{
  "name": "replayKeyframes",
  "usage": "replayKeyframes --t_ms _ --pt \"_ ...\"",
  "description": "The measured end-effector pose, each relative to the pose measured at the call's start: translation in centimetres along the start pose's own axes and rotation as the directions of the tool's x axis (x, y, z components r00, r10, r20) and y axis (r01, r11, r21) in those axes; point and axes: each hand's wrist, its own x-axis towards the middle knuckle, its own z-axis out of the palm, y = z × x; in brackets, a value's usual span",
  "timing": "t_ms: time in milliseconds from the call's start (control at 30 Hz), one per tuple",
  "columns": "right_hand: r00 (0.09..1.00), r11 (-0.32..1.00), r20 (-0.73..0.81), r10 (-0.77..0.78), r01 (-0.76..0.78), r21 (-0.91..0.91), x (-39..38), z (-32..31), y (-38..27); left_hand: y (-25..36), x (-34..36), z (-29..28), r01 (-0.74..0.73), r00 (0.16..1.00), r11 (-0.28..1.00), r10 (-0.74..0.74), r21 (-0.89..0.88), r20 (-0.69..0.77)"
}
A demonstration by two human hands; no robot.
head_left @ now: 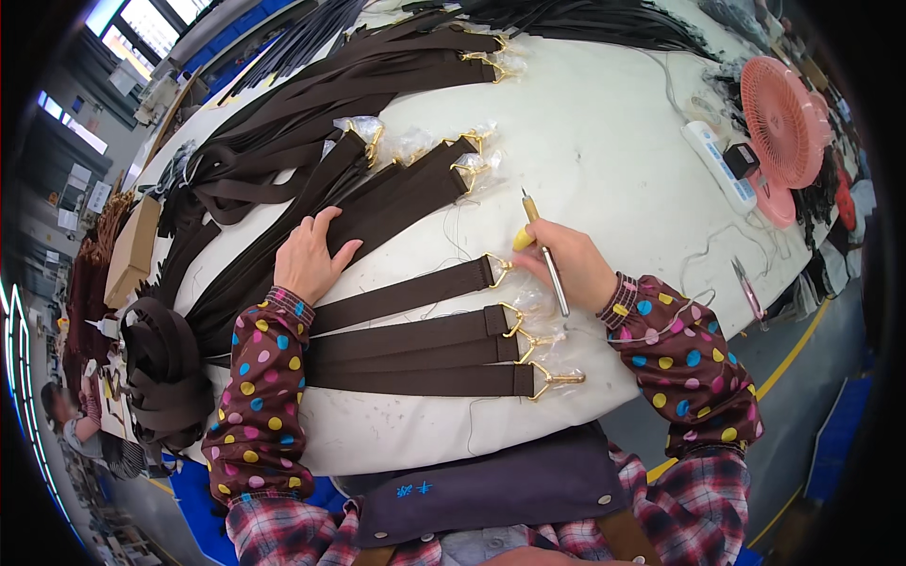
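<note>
On the white table (604, 141), brown straps (406, 294) with gold clasps lie in a row, the left hand (310, 257) pressing flat and open on them, while the right hand (571, 264), closed around a pen-like tool (545, 253), pinches the top strap's clasp (498, 269), seemingly trimming stray threads, which calls for a steady tip.

Four brown webbing straps (406, 349) with gold clasps lie nearest the hands, one pink fan (780, 121), and perhaps dozens more straps (311, 123) heaped behind.

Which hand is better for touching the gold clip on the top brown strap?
Probably the right hand: it holds the pen-like tool and its fingers touch that gold clip. The left hand rests flat on the straps, farther away.
</note>
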Motion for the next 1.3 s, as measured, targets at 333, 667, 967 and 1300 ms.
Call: replayKeyframes --t_ms 333,667,967,1300 --pt "0.98 0.984 0.097 -0.175 0.176 -0.005 -0.5 0.3 -1.0 -2.5 -5.8 -3.2 0.129 0.977 0.972 -0.09 -0.198 0.192" --pt "0.988 0.994 0.112 -0.109 0.108 0.017 -0.2 0.6 -0.9 1.3 -4.7 -5.1 -0.092 0.992 0.974 0.108 0.207 -0.071" --pt "0.982 0.986 0.1 -0.161 0.164 -0.023 0.7 0.7 -0.8 12.7 -6.1 -5.1 -0.239 0.882 0.796 0.417 -0.556 0.218" --pt "0.983 0.982 0.063 -0.173 0.177 -0.069 0.3 0.7 -0.4 12.4 -4.8 -5.9 -0.044 0.911 0.69 0.324 -0.723 0.254"
